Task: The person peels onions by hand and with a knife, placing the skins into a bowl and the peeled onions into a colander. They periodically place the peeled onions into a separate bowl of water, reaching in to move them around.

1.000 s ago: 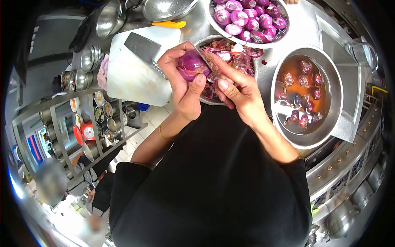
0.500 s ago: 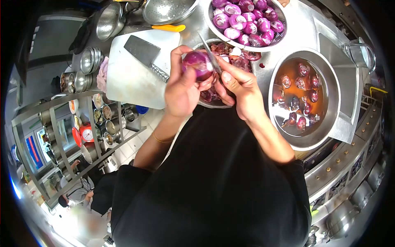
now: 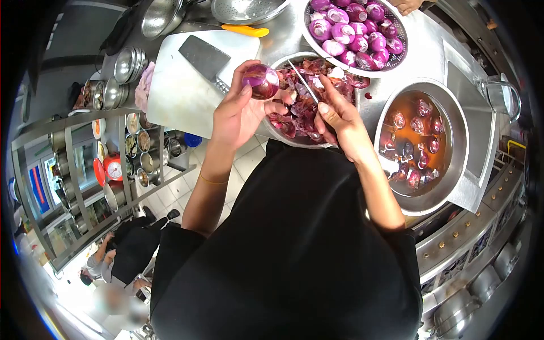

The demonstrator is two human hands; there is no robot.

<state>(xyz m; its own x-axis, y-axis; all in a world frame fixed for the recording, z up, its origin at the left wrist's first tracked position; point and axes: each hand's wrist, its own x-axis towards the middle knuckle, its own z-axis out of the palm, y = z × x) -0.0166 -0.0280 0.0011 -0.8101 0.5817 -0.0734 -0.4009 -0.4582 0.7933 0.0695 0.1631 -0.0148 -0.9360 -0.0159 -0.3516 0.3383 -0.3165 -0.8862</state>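
Note:
My left hand [image 3: 238, 110] grips a red onion [image 3: 260, 81], its purple surface shiny, above the left rim of a metal bowl. In my right hand [image 3: 343, 122] is a small knife [image 3: 304, 82], its blade pointing up and left over the same bowl. Onion skins and trimmings [image 3: 306, 113] fill this bowl [image 3: 273, 131]. Beyond it, a colander [image 3: 309, 35] holds many peeled red onions [image 3: 354, 29]. On my right, unpeeled onions [image 3: 417, 124] sit in brownish water in a large metal basin [image 3: 456, 164].
A cleaver [image 3: 204, 56] lies on a white cutting board [image 3: 175, 102] at left, with a yellow-handled knife [image 3: 245, 30] behind it. Another person's hand [image 3: 407, 5] shows at the top edge. Shelving [image 3: 122, 198] stands lower left, near another person [image 3: 127, 249]. A sink [image 3: 462, 73] is at right.
My hands have moved apart. The knife has come away from the onion toward the right, and the onion has shifted slightly left. The whole view has also shifted a little.

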